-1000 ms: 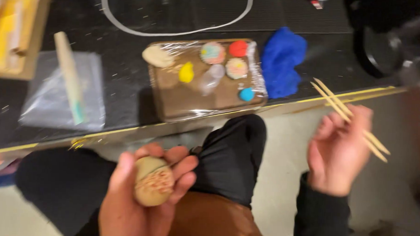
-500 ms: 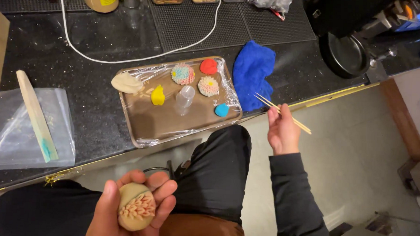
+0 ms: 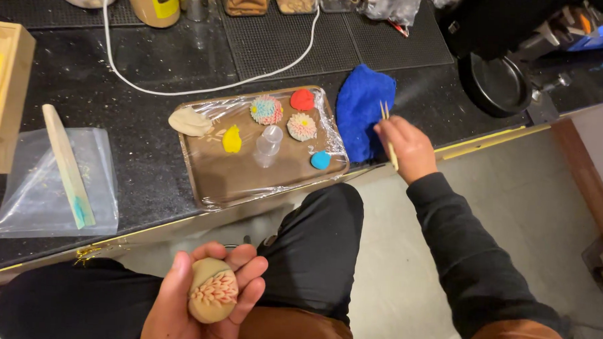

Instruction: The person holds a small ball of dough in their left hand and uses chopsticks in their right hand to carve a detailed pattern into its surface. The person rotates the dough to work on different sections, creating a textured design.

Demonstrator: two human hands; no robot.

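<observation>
On the black counter [image 3: 148, 151] sits a film-wrapped tray [image 3: 247, 181] of coloured dough pieces beside a blue cloth [image 3: 364, 108], over whose edge the right hand [image 3: 406, 146] pinches thin wooden sticks [image 3: 388, 126], while the left hand [image 3: 200, 303] (down by the knees) cups a tan, petal-carved dough ball [image 3: 212, 291].

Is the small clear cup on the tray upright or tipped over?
Tipped over. The clear cup lies on its side on the wrapped tray, between the yellow dough piece and the blue one.
</observation>
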